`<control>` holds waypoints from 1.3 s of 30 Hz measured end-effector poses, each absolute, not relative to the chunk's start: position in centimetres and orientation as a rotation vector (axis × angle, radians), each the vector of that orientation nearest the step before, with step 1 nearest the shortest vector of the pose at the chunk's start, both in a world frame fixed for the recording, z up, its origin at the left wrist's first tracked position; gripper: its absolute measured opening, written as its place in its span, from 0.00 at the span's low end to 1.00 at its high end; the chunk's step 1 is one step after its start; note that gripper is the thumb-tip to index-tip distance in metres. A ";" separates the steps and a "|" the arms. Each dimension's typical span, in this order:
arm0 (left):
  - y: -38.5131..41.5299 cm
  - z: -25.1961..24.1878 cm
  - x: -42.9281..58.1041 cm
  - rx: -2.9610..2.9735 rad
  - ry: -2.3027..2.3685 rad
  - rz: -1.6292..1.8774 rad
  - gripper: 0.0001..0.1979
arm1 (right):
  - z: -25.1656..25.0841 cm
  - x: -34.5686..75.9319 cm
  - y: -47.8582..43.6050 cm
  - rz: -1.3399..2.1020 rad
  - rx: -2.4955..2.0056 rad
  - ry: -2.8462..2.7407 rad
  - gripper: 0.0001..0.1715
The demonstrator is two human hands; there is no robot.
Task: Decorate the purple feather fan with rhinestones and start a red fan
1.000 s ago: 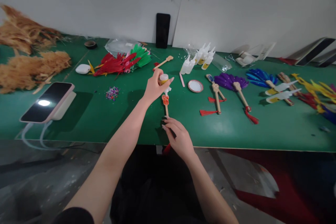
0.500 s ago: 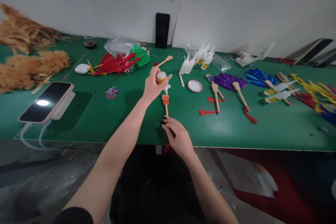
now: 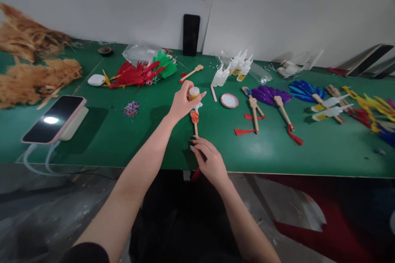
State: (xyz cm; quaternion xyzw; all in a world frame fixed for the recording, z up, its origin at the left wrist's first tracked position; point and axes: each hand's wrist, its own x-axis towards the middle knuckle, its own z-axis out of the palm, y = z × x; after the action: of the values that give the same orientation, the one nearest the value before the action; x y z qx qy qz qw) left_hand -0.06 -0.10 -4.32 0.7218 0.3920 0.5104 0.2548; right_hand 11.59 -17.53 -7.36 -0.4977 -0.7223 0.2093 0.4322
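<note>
Near the middle of the front edge of the counter [image 3: 277,150], a wooden stick [image 3: 194,117] is held by its handle in the fingertips of the right hand [image 3: 212,162], while an upended bottle [image 3: 194,91] is gripped by the left hand [image 3: 181,102] above its orange end. Liquid is apparently being applied, so the stick must be kept steady while the nozzle is guided; no writing can be read on any label

Right of the right grip [image 3: 211,162], the desk [image 3: 247,154] lies open up to a red tassel [image 3: 245,132]. An orange-headed wooden handle [image 3: 195,128] bars the gap between both grips. Room runs left from the left grip [image 3: 182,100] to a flake pile [image 3: 131,109]; upright nozzle bottles [image 3: 221,77] block that grip's right.
</note>
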 end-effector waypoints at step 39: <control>-0.7 -3.7 0.0 2.117 1.120 1.384 0.18 | -7.1 11.5 -17.4 0.537 -1.255 -1.790 0.09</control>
State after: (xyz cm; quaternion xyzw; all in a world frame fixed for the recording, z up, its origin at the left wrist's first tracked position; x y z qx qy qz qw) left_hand 0.02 -0.74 -3.74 0.7519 0.3978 0.4915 0.1868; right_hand 11.50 -17.43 -7.09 -0.5031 -0.7177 0.2153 0.4306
